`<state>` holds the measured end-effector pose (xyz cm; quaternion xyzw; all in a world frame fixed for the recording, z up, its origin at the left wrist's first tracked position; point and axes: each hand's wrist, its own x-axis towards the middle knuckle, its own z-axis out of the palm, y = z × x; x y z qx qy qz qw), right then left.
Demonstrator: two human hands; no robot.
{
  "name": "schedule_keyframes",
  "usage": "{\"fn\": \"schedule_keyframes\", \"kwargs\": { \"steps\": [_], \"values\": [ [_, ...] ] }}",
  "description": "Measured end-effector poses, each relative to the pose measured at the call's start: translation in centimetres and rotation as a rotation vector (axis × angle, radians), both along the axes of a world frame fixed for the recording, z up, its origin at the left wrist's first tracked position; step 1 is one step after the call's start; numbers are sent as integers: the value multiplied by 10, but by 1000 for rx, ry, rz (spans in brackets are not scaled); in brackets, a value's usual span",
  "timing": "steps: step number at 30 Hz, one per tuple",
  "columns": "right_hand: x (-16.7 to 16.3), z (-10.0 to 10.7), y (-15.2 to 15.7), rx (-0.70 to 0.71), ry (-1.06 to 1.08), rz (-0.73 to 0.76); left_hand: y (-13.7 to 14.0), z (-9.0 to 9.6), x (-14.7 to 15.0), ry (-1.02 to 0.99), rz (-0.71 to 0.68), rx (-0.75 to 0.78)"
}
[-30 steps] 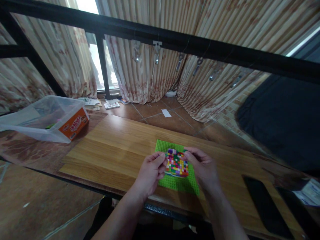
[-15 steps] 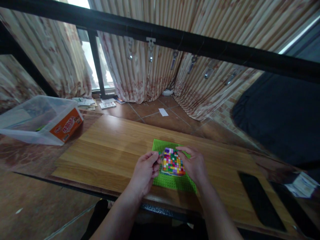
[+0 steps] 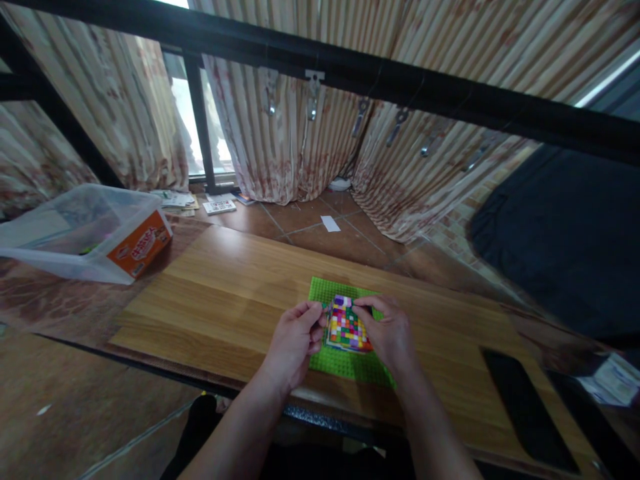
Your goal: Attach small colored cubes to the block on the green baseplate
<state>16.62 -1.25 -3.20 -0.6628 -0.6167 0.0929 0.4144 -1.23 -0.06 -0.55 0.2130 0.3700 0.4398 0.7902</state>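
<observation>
The multicoloured brick build (image 3: 346, 327) lies over the lime-green studded baseplate (image 3: 345, 367), between the two hands on the wood-grain counter (image 3: 210, 293). Judging by its look, it should be light, stiff and a little slick, firm under a straight push but liable to split along its seams if twisted. The side walls are the best place to take hold, low down and across opposite faces (the studs on top give fingertips little to pull against). Whether it is locked to the baseplate cannot be told.

The left hand (image 3: 295, 337) has thumb and forefinger pinched on what looks like a small dark-green brick (image 3: 325, 305), beside the build's far left corner. The right hand (image 3: 391, 333) brings thumb and forefinger close together at the far right part of the build; whether anything sits between them is hidden.

The build is a squarish, layered block with a mosaic top. Beyond it are a translucent plastic tub (image 3: 85, 267) with an orange label (image 3: 143, 245) and pleated, floral curtains (image 3: 280, 147).
</observation>
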Motion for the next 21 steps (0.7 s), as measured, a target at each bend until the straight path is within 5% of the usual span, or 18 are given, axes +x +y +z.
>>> {"fn": "schedule_keyframes", "kwargs": {
  "steps": [21],
  "values": [
    [11,-6,2,-48,174,-29,0,-1,0,0,-15,-3]
  ]
}}
